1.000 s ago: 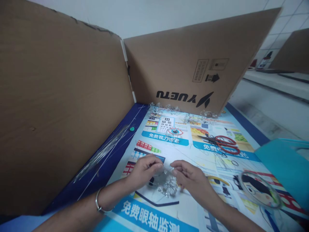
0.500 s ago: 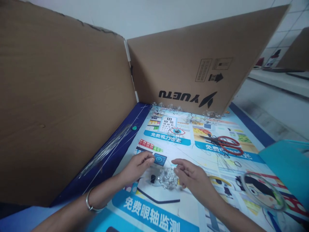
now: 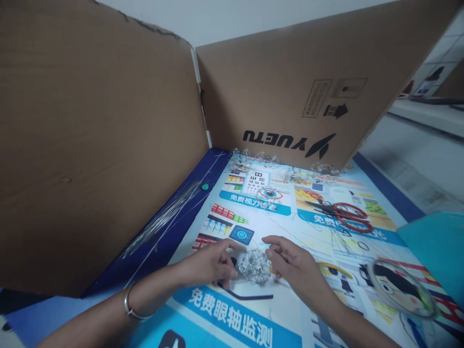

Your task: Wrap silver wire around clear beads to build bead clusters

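Observation:
A small openwork ball of silvery bent wire (image 3: 255, 268) is between my two hands, low over the printed sheet. On its left side is my left hand (image 3: 213, 263), index finger stretched along the ball's upper edge and thumb apart below. My right hand (image 3: 293, 263) is at the ball's right edge, its fingers bent in against the wire and the index finger pointing out above. Its fingertips are partly hidden, so the exact grip is hard to see. A metal bangle (image 3: 132, 304) circles my left wrist.
Red-handled scissors (image 3: 350, 216) lie at right, near a clear tape roll (image 3: 402, 290). Loose straight wires (image 3: 163, 220) lie at left beside a green piece (image 3: 205, 187). Several wire shapes (image 3: 261, 158) line the foot of the cardboard panel (image 3: 275, 96). Another cardboard panel (image 3: 101, 145) stands left.
My left hand has come down and right to the ball, its thumb and index finger spreading apart. My right hand stays beside the ball. The view has shifted slightly.

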Available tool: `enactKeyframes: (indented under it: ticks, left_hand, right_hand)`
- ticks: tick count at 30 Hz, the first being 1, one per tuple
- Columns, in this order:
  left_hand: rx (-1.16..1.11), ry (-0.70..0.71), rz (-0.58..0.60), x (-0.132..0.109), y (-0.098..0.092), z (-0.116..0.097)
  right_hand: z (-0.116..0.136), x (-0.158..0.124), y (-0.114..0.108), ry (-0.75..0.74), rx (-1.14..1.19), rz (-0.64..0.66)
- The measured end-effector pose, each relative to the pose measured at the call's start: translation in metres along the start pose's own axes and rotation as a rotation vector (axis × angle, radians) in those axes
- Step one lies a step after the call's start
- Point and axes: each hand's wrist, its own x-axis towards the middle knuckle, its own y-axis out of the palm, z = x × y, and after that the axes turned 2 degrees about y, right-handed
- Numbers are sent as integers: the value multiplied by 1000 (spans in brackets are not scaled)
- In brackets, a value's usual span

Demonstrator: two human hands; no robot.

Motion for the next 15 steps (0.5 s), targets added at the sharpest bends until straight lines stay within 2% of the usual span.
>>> enactKeyframes:
  ticks: [4,11,15]
  left_hand:
    - [-57,-47,36,-2,3,-1]
    - [-67,56,114,-4,-1,2]
    - [42,111,60,-4,2,0]
  right_hand:
    - [3,-1,0,-5,0,-9]
    - [1,0,-2,-47,-85,-30]
    - [1,0,-2,-69,-109,-31]
